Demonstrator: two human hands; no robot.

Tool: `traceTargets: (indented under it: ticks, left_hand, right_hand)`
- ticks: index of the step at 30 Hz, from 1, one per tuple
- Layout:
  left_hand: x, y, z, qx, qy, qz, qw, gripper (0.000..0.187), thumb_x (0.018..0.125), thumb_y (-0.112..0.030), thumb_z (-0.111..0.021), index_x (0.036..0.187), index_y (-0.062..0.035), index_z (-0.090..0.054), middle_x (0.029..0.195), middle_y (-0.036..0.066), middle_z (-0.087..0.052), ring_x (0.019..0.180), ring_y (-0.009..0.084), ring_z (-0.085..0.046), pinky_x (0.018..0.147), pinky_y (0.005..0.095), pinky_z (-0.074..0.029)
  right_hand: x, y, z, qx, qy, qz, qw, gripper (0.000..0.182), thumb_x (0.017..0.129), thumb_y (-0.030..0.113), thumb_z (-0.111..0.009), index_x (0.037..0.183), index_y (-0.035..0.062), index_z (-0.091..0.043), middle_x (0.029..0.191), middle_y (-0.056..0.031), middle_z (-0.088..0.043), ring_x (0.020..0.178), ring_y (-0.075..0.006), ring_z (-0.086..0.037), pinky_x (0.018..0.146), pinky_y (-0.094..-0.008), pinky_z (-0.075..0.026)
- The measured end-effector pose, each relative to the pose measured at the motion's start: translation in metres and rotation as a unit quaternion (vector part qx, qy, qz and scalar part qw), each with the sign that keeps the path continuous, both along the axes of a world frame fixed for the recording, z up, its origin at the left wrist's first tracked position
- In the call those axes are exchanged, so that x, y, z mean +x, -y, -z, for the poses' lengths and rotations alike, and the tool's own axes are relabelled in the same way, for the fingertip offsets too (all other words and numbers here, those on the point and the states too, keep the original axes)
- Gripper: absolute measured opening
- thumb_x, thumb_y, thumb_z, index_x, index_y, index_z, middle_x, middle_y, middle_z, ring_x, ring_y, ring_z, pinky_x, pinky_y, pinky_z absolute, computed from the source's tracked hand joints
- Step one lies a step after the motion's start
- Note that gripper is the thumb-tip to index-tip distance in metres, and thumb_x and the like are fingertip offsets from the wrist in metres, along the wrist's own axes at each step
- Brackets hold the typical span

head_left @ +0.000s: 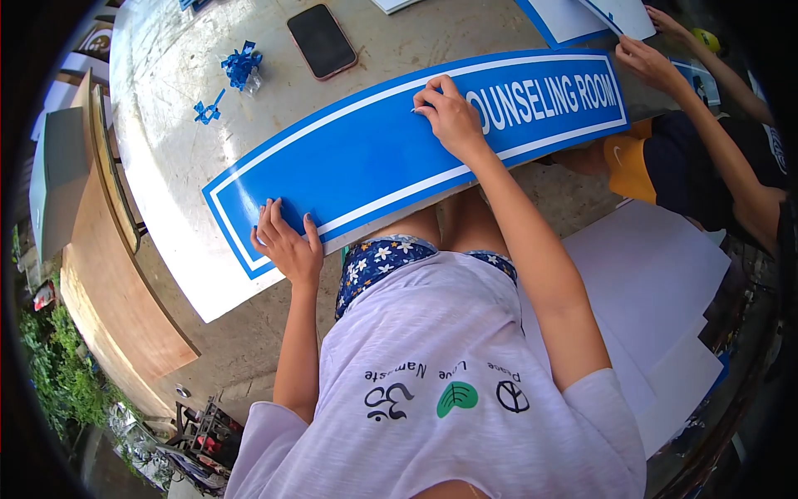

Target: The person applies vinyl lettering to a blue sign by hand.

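Here's the table (162, 91), pale and smooth, glare whitening its left side, marks scattered across the top. Off to the left, a curved wooden panel (125, 291) over a concrete floor (249, 370), with green plants (62, 366) out at the rim of the view. And along the near edge of the table lies the long blue sign (357, 162), flat and glossy, a white border running round it, bold white letters (544, 100) reading "OUNSELING ROOM" beyond the hand!

Left hand (288, 241): fingers spread wide, resting on the sign's left end. Right hand (451, 121): over the sign just left of the letters, thumb and fingers drawn narrow; whether anything is pinched between them, I can't tell.

Up top, a dark-screened phone (322, 41) lies flat, and left of it a shiny, crumpled blue scrap (241, 66), a smaller twisted strip (208, 108) just below. Over on the right, a co-worker's hand (644, 62) is at a white sheet (617, 15), and broad, smooth white panels (640, 283) lie below, overlapping beside the person.
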State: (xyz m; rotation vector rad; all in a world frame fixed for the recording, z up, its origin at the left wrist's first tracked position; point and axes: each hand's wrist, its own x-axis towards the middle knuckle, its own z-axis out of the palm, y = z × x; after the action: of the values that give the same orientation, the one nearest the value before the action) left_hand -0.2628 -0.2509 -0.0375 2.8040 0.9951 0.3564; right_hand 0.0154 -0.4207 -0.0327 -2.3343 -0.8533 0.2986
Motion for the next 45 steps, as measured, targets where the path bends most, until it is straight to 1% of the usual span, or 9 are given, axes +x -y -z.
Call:
traceTargets:
  ticks: [12, 18, 20, 23, 26, 29, 36, 42, 45]
  left_hand:
    - [0.0, 0.0, -0.002, -0.003, 0.01, 0.003, 1.0, 0.049, 0.088, -0.03, -0.053, 0.129, -0.0066, -0.043, 0.132, 0.012, -0.047, 0.131, 0.0257, -0.037, 0.109, 0.0467, -0.016]
    - [-0.002, -0.001, 0.001, -0.007, 0.002, 0.0, 1.0, 0.053, 0.087, -0.034, -0.055, 0.131, -0.0088, -0.041, 0.134, 0.011, -0.046, 0.131, 0.0246, -0.037, 0.11, 0.0486, -0.015]
    - [-0.001, -0.001, 0.0, -0.008, 0.001, 0.001, 1.0, 0.054, 0.087, -0.034, -0.055, 0.131, -0.0088, -0.041, 0.134, 0.01, -0.045, 0.13, 0.0246, -0.037, 0.11, 0.0488, -0.015]
    - [-0.001, 0.001, -0.003, -0.004, 0.011, 0.002, 1.0, 0.05, 0.088, -0.031, -0.054, 0.13, -0.0063, -0.043, 0.132, 0.012, -0.047, 0.13, 0.0258, -0.038, 0.109, 0.0473, -0.016]
    - [-0.001, 0.0, -0.002, 0.001, 0.011, 0.0, 1.0, 0.05, 0.088, -0.032, -0.054, 0.13, -0.0063, -0.043, 0.133, 0.012, -0.047, 0.13, 0.0258, -0.038, 0.109, 0.0473, -0.016]
    - [-0.002, 0.0, -0.002, 0.001, 0.014, 0.002, 1.0, 0.05, 0.089, -0.032, -0.054, 0.13, -0.0064, -0.042, 0.133, 0.012, -0.047, 0.13, 0.0256, -0.038, 0.109, 0.0472, -0.016]
    - [-0.002, 0.0, 0.0, 0.003, 0.023, 0.007, 1.0, 0.049, 0.089, -0.031, -0.055, 0.13, -0.0061, -0.043, 0.133, 0.012, -0.047, 0.129, 0.0263, -0.038, 0.109, 0.0474, -0.018]
    - [-0.002, 0.0, -0.001, 0.003, 0.025, 0.011, 1.0, 0.049, 0.089, -0.031, -0.055, 0.129, -0.0059, -0.044, 0.133, 0.013, -0.047, 0.129, 0.0271, -0.038, 0.108, 0.0475, -0.019]
    - [-0.002, 0.0, -0.001, 0.005, 0.026, 0.013, 1.0, 0.048, 0.089, -0.031, -0.055, 0.129, -0.0058, -0.044, 0.133, 0.012, -0.047, 0.129, 0.0272, -0.038, 0.108, 0.0474, -0.019]
  right_hand:
    - [-0.004, 0.005, 0.001, 0.024, -0.024, 0.018, 0.999, 0.004, 0.084, 0.01, -0.065, 0.088, 0.0081, -0.065, 0.1, -0.005, -0.054, 0.084, -0.0248, -0.06, 0.072, -0.0352, -0.047]
    - [-0.01, 0.017, 0.0, 0.124, -0.07, -0.015, 0.99, 0.005, 0.085, 0.004, -0.062, 0.089, 0.0049, -0.064, 0.104, -0.0095, -0.051, 0.086, -0.026, -0.059, 0.076, -0.0348, -0.048]
    - [-0.016, 0.022, -0.003, 0.139, -0.083, -0.006, 0.987, 0.004, 0.088, 0.002, -0.06, 0.091, 0.0011, -0.062, 0.103, -0.0085, -0.048, 0.082, -0.0192, -0.055, 0.074, -0.029, -0.046]
    - [-0.025, 0.028, -0.006, 0.162, -0.115, 0.014, 0.98, 0.004, 0.088, 0.003, -0.06, 0.092, 0.0011, -0.062, 0.105, -0.0084, -0.048, 0.082, -0.0179, -0.055, 0.076, -0.0282, -0.046]
    - [-0.031, 0.033, -0.02, 0.15, -0.128, 0.04, 0.98, 0.005, 0.086, 0.003, -0.061, 0.091, 0.0024, -0.063, 0.105, -0.011, -0.049, 0.087, -0.0235, -0.058, 0.081, -0.0332, -0.047]
    - [-0.03, 0.044, -0.023, 0.135, -0.085, 0.033, 0.987, 0.005, 0.086, 0.003, -0.061, 0.091, 0.0028, -0.063, 0.105, -0.0105, -0.048, 0.086, -0.0223, -0.057, 0.081, -0.0329, -0.047]
    - [-0.035, 0.058, -0.042, 0.133, -0.105, 0.051, 0.984, 0.005, 0.085, 0.003, -0.062, 0.09, 0.003, -0.062, 0.104, -0.0111, -0.049, 0.096, -0.0259, -0.052, 0.085, -0.0331, -0.044]
    - [-0.027, 0.055, -0.034, 0.152, -0.024, 0.058, 0.986, 0.006, 0.084, 0.002, -0.062, 0.089, 0.003, -0.062, 0.104, -0.0111, -0.049, 0.098, -0.0278, -0.052, 0.086, -0.0345, -0.043]
    - [-0.02, 0.051, -0.035, 0.127, 0.015, 0.034, 0.991, 0.005, 0.088, 0.004, -0.059, 0.092, 0.0016, -0.06, 0.107, -0.0108, -0.048, 0.102, -0.0254, -0.052, 0.089, -0.0324, -0.043]
